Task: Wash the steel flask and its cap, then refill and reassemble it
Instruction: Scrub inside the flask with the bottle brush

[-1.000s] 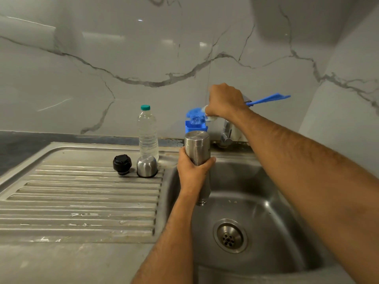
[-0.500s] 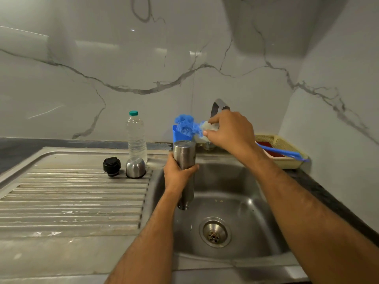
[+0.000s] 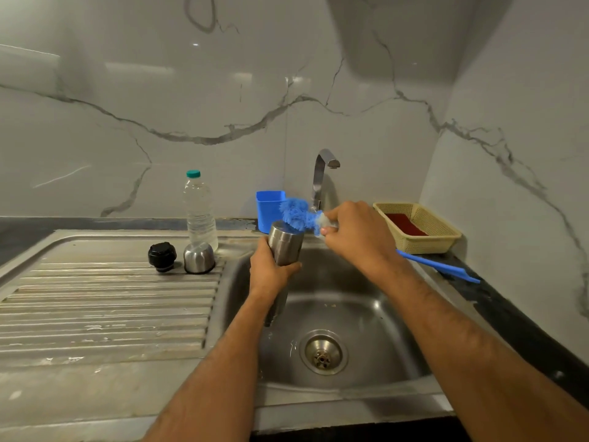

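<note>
Brush head [image 3: 296, 215] has swung down to the steel flask [image 3: 284, 247] mouth at frame center — right hand [image 3: 357, 234] pinches its neck, left hand [image 3: 271, 272] wraps the flask over the sink [image 3: 382, 314] — so scrubbing's about to start.

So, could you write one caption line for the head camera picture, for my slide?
Left hand holds the steel flask over the sink; right hand brings the blue bottle brush to its mouth.
</note>
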